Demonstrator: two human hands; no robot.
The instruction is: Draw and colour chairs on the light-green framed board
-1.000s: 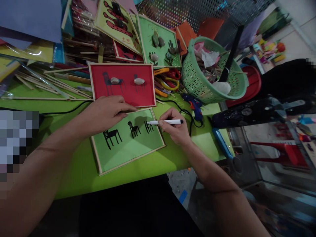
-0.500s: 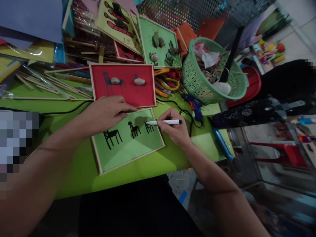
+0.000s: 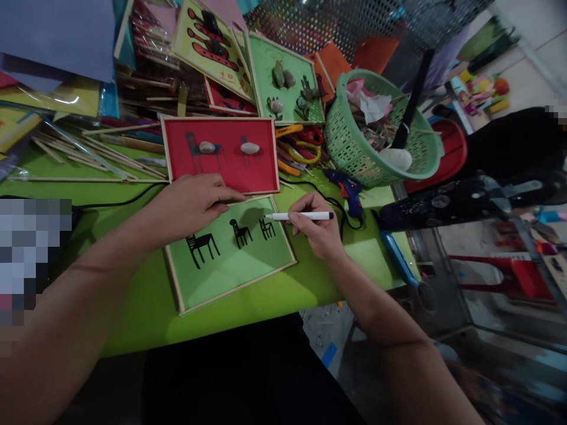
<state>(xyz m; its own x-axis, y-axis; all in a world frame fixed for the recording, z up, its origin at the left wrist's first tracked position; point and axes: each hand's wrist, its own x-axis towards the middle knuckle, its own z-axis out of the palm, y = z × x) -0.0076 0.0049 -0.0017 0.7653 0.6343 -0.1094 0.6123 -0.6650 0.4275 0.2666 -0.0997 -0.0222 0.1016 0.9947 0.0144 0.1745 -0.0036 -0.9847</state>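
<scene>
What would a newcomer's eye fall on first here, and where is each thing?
Probably the green framed panel with three black chair drawings, lying before the person, where the right hand holds a white marker by the smallest chair. Just beyond it, the red framed panel stands out, with two stones on it. Farther right sits the green basket.

Your passage lies along the near strip of green tabletop [image 3: 239, 307], before the green framed panel [image 3: 239, 268]. Over the panel, your way in is from the near side — the left hand [image 3: 195, 200] covers its far-left part, and the marker [image 3: 319, 216] crosses its right edge. Far side obstructed: you meet the red framed panel [image 3: 230, 168]. Far right, the glue gun [image 3: 352, 193] and green basket [image 3: 367, 147] stand in your way; far left, loose sticks [image 3: 84, 147].
</scene>
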